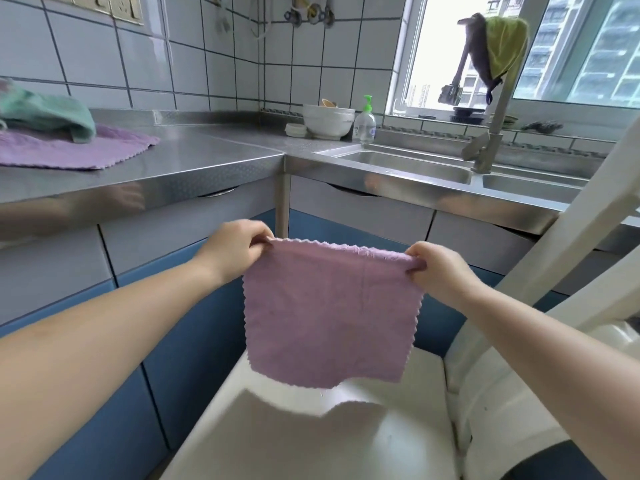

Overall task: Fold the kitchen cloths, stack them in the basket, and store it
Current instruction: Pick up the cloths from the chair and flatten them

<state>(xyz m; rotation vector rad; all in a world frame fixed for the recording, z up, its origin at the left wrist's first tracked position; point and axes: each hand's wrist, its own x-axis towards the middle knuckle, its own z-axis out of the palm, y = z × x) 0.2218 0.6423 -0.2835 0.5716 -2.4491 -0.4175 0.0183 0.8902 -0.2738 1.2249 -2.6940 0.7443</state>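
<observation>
A purple kitchen cloth (329, 313) with a zigzag edge hangs in the air in front of me, above a white chair seat (346, 434). My left hand (235, 247) pinches its top left corner. My right hand (436, 268) pinches its top right corner. The cloth hangs flat between them. On the steel counter (194, 161) at the left lies a second purple cloth (69, 150), spread out, with a crumpled green cloth (45, 116) on top of it. No basket is in view.
The white chair's back (568, 216) rises at the right. A steel sink (408, 164) and tap (491, 133) with cloths draped over it (502, 46) stand at the back right. White bowls (327, 121) and a soap bottle (364, 123) sit in the corner. Blue cabinet doors (194, 327) lie below the counter.
</observation>
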